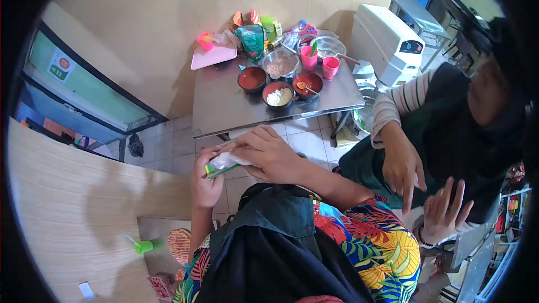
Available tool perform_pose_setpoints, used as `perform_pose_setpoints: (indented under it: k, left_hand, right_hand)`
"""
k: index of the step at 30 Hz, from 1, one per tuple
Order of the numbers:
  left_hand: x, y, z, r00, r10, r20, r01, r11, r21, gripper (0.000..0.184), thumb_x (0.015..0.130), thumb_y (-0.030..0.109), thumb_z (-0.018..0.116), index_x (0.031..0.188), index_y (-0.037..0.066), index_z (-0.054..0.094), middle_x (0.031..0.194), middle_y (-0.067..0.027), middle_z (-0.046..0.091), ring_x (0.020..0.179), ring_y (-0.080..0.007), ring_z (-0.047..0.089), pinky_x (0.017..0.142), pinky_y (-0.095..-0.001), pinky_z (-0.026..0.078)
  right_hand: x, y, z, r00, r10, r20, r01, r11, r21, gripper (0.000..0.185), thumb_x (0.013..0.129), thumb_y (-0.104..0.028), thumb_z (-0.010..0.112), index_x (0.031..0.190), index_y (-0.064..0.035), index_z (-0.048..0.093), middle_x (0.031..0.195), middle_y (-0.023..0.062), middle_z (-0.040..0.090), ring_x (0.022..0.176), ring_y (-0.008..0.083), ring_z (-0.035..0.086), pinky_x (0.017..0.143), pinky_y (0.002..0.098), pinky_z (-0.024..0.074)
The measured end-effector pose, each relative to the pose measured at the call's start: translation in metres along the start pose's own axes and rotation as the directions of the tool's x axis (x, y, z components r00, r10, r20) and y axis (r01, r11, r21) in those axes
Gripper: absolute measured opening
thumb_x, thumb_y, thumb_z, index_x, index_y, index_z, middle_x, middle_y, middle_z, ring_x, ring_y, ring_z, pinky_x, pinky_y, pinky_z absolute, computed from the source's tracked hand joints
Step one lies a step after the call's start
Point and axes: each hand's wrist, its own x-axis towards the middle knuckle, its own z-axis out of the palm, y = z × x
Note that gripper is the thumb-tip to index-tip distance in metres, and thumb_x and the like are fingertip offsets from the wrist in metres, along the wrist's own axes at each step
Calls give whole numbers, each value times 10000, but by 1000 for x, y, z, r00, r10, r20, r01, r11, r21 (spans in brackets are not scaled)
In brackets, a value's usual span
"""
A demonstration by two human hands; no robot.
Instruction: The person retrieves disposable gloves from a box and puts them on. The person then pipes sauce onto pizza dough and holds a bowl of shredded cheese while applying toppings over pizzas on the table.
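Note:
In front of my chest, between me and the metal table, my left hand [206, 180] is wrapped round a small green packet [216, 168] with white, filmy plastic at its top. My right hand [268, 153] has its fingers bent over the white plastic [227, 160] from the other side. The packet's contents are hidden. Beyond my hands, the table holds a dark bowl of white stuff [278, 96], a red-lined bowl [252, 79], a bowl with a spoon [307, 85] and a metal bowl of brownish food [280, 65].
The steel table [236, 115] also carries pink cups [330, 67], a pink tray [213, 57] and a green pouch [252, 42]. A white mixer [387, 39] stands behind. Close on the right, a co-worker's hands [403, 163] reach out. A green cup [144, 246] is at lower left.

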Motion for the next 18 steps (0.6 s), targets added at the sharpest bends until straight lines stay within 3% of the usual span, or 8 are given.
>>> perform_pose_setpoints:
  k: [3,9,13,15,17,18]
  left_hand:
    - [-6,20,1,999,9,52,-10,1000,27,441,701,-55,603,1108,44,465,1105,-164,583,1043,-319,560,945,-402,410]
    - [-21,46,6,995,-61,73,53,993,105,529,676,-65,587,1177,42,456,1123,-157,578,1044,-320,558,919,-386,428]
    - [-34,48,4,995,-88,51,75,975,211,562,646,-73,579,1186,40,469,1124,-158,576,1040,-346,551,907,-408,434]
    - [-39,45,0,997,-64,40,53,969,242,561,634,-78,574,1174,41,482,1120,-159,576,1033,-356,548,903,-415,434]
    - [-46,38,-2,999,31,41,-41,960,278,549,621,-87,564,1153,38,503,1095,-160,582,1015,-369,548,891,-426,435]
    - [-48,39,-5,1000,5,17,-9,954,298,549,621,-87,564,1153,38,503,1095,-160,582,1015,-369,548,891,-426,435]
  right_hand:
    - [-12,-17,-2,999,0,-41,-3,997,-73,412,527,-31,691,929,-43,599,1019,64,536,926,272,521,800,384,420]
    - [-23,-31,0,1000,14,-13,-16,994,-106,338,555,-17,653,884,-25,576,991,96,572,900,288,534,773,402,428]
    - [-22,-40,9,994,45,99,-36,995,-91,330,575,-20,636,897,-20,562,1005,124,586,905,292,547,773,410,431]
    - [-20,-49,9,964,132,231,-141,990,19,300,601,-5,617,891,-19,542,994,145,585,901,300,558,848,435,427]
    - [-27,-49,20,973,84,217,-90,996,20,278,616,-5,617,879,-16,525,974,144,580,921,306,563,893,454,408]
    - [-30,-50,25,981,50,188,-53,999,8,259,632,-4,616,867,-12,509,954,143,575,940,313,567,939,472,390]
